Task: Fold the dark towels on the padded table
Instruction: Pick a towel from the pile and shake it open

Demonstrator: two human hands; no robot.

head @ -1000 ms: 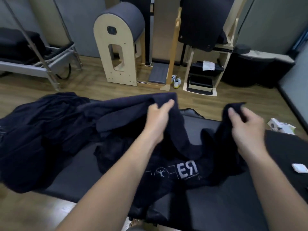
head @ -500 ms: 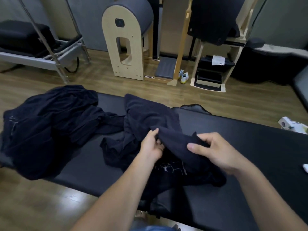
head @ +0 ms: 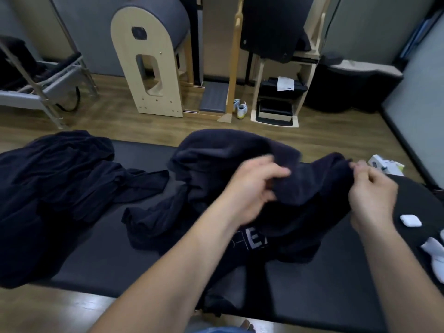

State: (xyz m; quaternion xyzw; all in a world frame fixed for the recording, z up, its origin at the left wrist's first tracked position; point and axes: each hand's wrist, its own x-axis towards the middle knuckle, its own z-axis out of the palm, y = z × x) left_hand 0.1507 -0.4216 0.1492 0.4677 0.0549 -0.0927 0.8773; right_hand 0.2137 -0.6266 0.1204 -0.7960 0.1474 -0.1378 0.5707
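Towel (head: pixel 223 150) bunched mid padded table (head: pixel 96 258), top edge running L–R btwn hands: left hand (head: pixel 252 188) clenched on edge nr centre, right hand (head: pixel 371 191) pinching the right corner. Bulk lies left of both grips, so left hand prob needs to slide leftward

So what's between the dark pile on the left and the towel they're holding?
In the head view, bare padded table, plus a thin cloth tail trailing from the pile toward the towel.
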